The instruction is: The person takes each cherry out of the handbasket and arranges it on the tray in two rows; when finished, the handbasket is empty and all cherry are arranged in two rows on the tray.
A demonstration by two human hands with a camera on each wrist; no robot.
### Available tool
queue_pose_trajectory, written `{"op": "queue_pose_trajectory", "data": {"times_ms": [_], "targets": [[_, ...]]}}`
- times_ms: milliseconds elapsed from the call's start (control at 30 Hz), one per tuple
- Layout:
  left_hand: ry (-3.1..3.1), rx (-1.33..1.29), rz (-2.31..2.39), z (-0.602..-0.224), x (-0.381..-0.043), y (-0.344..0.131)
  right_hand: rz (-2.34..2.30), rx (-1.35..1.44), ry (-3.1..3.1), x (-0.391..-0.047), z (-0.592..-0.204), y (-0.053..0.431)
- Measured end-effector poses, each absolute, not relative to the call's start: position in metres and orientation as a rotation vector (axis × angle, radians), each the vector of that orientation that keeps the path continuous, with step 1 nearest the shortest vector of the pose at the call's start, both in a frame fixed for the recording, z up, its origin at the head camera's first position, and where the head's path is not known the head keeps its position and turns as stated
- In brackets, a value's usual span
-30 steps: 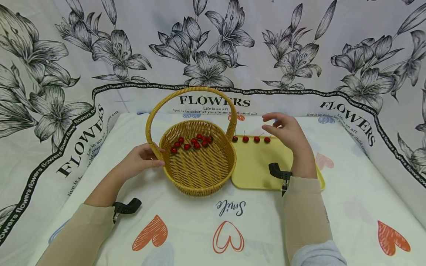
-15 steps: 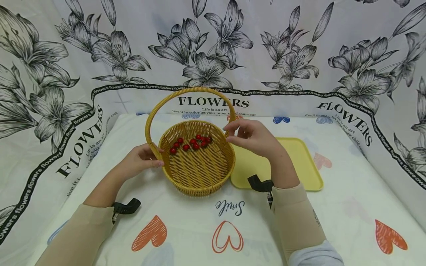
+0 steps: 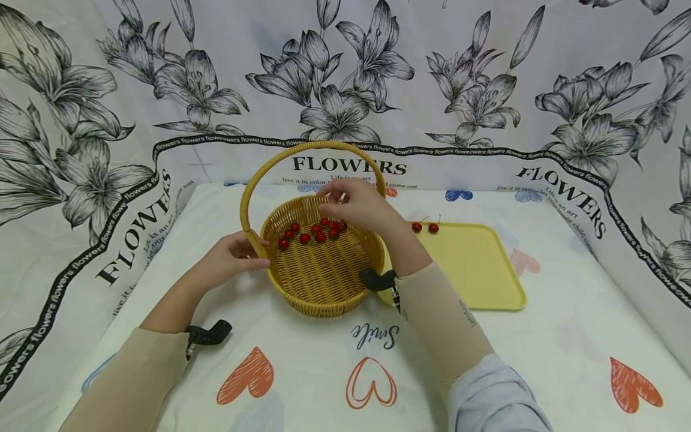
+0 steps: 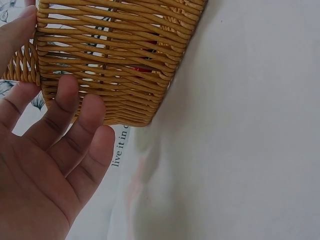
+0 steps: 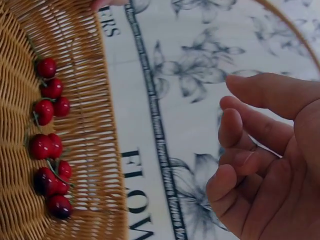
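A yellow wicker basket (image 3: 318,309) with a tall arched handle (image 3: 312,144) stands on the table, several red cherries (image 3: 320,237) gathered toward its back and left side. My left hand (image 3: 232,259) pinches the foot of the handle between thumb and forefinger; in the left wrist view the other fingers (image 4: 92,155) spread beside the woven wall (image 4: 115,60). Over the basket's back right rim hovers my right hand (image 3: 358,207), under the handle's arch. The right wrist view shows its fingers (image 5: 235,127) loosely bent, nothing between them, with cherries (image 5: 44,111) lying to the side.
A shallow yellow tray (image 3: 469,276) lies right of the basket. Two stemmed cherries (image 3: 433,228) show along its back edge; my right forearm crosses its left part. A floral printed cloth (image 3: 345,78) hangs behind the table.
My right hand has swept left from over the tray to above the basket, passing in front of cherries at the tray's back edge. The left hand keeps its place on the handle.
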State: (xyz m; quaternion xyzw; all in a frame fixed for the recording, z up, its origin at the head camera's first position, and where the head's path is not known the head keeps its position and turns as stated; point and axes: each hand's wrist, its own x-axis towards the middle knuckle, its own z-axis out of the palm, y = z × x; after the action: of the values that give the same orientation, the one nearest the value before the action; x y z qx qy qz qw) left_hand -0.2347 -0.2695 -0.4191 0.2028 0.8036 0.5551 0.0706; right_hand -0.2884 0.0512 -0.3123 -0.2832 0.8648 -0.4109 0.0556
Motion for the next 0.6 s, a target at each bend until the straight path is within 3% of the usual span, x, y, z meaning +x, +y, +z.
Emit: {"op": "queue_pose_trajectory", "data": {"times_ms": [300, 600], "targets": [[2.403, 0.596, 1.673, -0.418, -0.234, -0.269, -0.918, -0.829, 2.54, -0.325, -0.331, -0.007], [2.429, 0.586, 1.664, -0.419, -0.234, -0.27, -0.433, -0.988, 2.532, -0.322, -0.357, -0.056]]}}
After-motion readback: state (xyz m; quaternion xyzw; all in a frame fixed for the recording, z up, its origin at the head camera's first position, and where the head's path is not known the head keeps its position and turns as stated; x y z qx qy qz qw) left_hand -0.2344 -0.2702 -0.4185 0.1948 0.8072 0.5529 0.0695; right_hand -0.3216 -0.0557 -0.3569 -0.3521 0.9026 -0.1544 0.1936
